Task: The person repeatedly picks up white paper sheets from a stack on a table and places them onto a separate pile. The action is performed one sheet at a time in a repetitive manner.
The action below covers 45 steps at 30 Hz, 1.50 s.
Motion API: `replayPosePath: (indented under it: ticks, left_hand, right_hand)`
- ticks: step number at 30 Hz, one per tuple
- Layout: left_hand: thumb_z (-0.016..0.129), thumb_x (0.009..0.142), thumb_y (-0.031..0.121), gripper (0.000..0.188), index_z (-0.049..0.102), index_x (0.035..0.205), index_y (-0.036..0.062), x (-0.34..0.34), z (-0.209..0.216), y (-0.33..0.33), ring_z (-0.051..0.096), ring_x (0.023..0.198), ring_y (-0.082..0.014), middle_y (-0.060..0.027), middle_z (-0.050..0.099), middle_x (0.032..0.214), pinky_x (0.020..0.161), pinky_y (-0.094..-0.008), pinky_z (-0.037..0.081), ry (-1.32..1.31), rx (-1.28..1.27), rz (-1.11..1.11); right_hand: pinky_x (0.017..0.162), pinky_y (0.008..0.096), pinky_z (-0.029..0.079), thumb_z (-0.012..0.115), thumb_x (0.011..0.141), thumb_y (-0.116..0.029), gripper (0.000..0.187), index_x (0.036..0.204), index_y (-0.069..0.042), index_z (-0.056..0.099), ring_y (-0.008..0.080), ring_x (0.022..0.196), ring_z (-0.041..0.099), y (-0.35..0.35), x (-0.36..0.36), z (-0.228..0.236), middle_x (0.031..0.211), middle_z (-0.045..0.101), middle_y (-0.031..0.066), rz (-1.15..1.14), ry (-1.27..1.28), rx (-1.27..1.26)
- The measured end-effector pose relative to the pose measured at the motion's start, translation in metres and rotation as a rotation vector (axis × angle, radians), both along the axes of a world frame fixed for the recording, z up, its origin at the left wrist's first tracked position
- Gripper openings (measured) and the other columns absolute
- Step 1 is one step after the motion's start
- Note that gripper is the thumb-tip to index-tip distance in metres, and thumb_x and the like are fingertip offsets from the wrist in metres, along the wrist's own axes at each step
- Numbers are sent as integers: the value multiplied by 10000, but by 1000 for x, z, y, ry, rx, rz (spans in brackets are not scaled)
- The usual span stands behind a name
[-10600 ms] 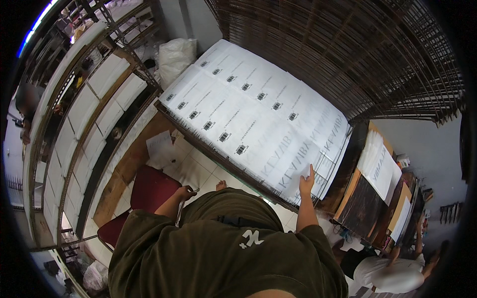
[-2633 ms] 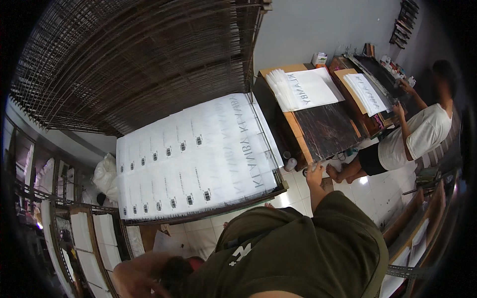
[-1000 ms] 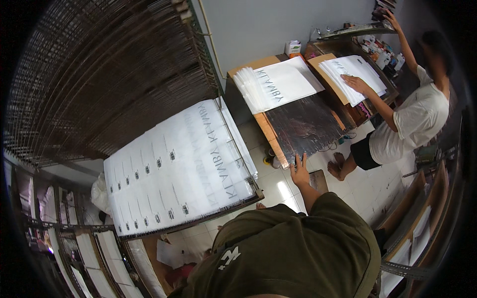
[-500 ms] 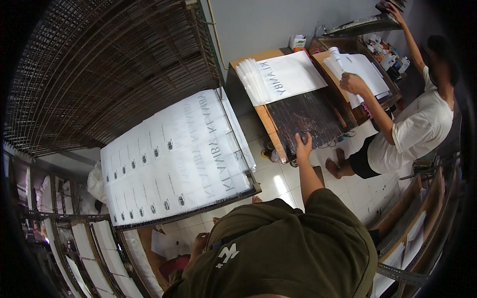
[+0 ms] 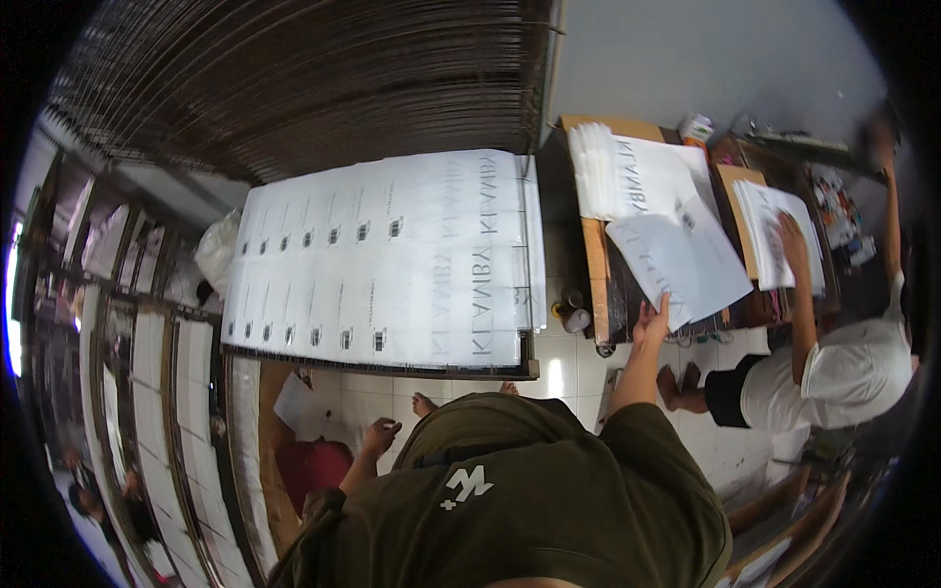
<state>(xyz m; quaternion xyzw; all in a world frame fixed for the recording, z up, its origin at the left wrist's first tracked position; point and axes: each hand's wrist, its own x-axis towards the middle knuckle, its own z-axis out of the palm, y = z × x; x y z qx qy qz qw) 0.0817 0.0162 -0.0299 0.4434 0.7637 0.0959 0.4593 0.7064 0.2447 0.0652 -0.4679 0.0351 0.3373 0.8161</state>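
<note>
My right hand [image 5: 651, 323] pinches the near edge of a printed white sheet [image 5: 681, 257]. This sheet lies slanted over the dark tabletop, its far edge overlapping a stack of white sheets [image 5: 659, 169]. Low at my left side, my left hand [image 5: 378, 435] hangs with its fingers loosely bent, holding nothing. Before me, a wire rack [image 5: 387, 370] bears rows of overlapping printed white sheets [image 5: 392, 265], with dark lettering near their right end.
A co-worker [image 5: 853, 372] at the right rests one hand on another pile of white sheets [image 5: 765, 220]. Raised wire shelves [image 5: 323, 88] hang over the rack's far side. Slotted shelving [image 5: 167, 392] fills the left. A red stool [image 5: 312, 467] stands beside my left arm.
My right hand, empty over the dark tabletop before, now holds a printed sheet. The co-worker's lower hand has gone from a lifted sheet to the pile. The view has turned leftward.
</note>
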Motion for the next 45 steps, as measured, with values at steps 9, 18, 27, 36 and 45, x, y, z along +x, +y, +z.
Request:
replayPosePath:
  ticks: [9, 18, 27, 36, 45]
  left_hand:
    - [625, 821, 336, 460, 500, 1141, 29, 149, 205, 145, 549, 946, -172, -75, 563, 1040, 800, -293, 449, -752, 187, -229]
    - [449, 804, 621, 680, 385, 1226, 92, 185, 321, 306, 499, 1024, -238, -128, 529, 1145, 807, -385, 413, -1365, -14, 152]
    - [634, 746, 91, 166, 524, 866, 64, 138, 337, 461, 504, 757, -106, -36, 518, 805, 607, -209, 430, -1257, 373, 398]
    - [606, 688, -88, 665, 324, 1261, 98, 122, 368, 360, 545, 943, -161, -133, 546, 1098, 712, -265, 455, -1057, 838, 66]
    - [670, 698, 52, 377, 551, 1055, 65, 112, 137, 322, 613, 785, -187, -117, 607, 950, 684, -279, 492, -368, 542, 109]
  right_hand:
    - [604, 267, 402, 633, 803, -237, 265, 989, -66, 552, 138, 776, 568, 14, -83, 147, 919, 604, 26, 273, -276, 65]
    - [532, 274, 414, 612, 792, -105, 279, 1053, -59, 523, 180, 687, 585, 40, -184, 274, 927, 603, 57, 590, -367, 147]
    - [688, 320, 370, 586, 807, -188, 181, 948, -84, 540, 146, 778, 518, 185, -203, 280, 864, 569, 35, 918, -233, 72]
    - [557, 252, 426, 544, 822, -62, 295, 1111, -56, 486, 136, 806, 560, 112, -208, 267, 972, 574, 38, 763, -258, 274]
    - [577, 250, 459, 584, 777, -30, 237, 1009, -69, 558, 123, 734, 561, 91, -190, 48, 902, 593, 25, 837, -286, -245]
